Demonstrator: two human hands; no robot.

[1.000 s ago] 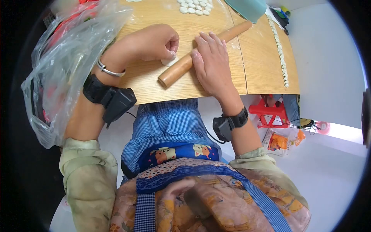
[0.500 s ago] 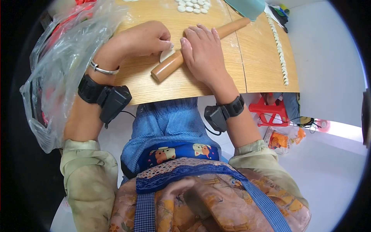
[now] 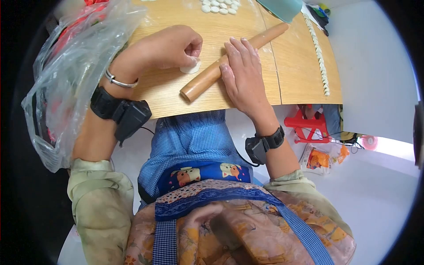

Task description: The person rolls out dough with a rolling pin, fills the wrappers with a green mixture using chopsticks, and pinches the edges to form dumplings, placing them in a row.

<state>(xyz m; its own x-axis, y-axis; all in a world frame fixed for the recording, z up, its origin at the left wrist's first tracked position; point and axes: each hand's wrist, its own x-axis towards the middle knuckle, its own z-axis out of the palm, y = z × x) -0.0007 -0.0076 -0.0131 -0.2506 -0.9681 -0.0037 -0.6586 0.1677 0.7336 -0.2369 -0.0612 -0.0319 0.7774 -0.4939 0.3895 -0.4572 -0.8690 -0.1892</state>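
Note:
A wooden rolling pin (image 3: pixel 204 82) lies slantwise on the table, its near end toward the front edge. My right hand (image 3: pixel 244 75) rests flat across the pin's middle, fingers stretched out past it and dusted with flour. Left of the pin, my left hand (image 3: pixel 180 47) is closed, with thumb and fingers pinching the edge of a small round dough wrapper (image 3: pixel 191 68). The wrapper lies on the wood, apart from the pin, and is partly hidden under the fingers.
Several small flattened dough pieces (image 3: pixel 219 6) sit at the back of the table (image 3: pixel 168 97). A teal container (image 3: pixel 282 9) stands at the back. A long row of dough pieces (image 3: pixel 319 57) lines the right side. Clear plastic bags (image 3: pixel 66 88) crowd the left; a red stool (image 3: pixel 309 128) stands below.
The rolling pin has come toward me and to the right, off the wrapper. My right hand moved with it. My left hand has shifted slightly right, still pinching the wrapper.

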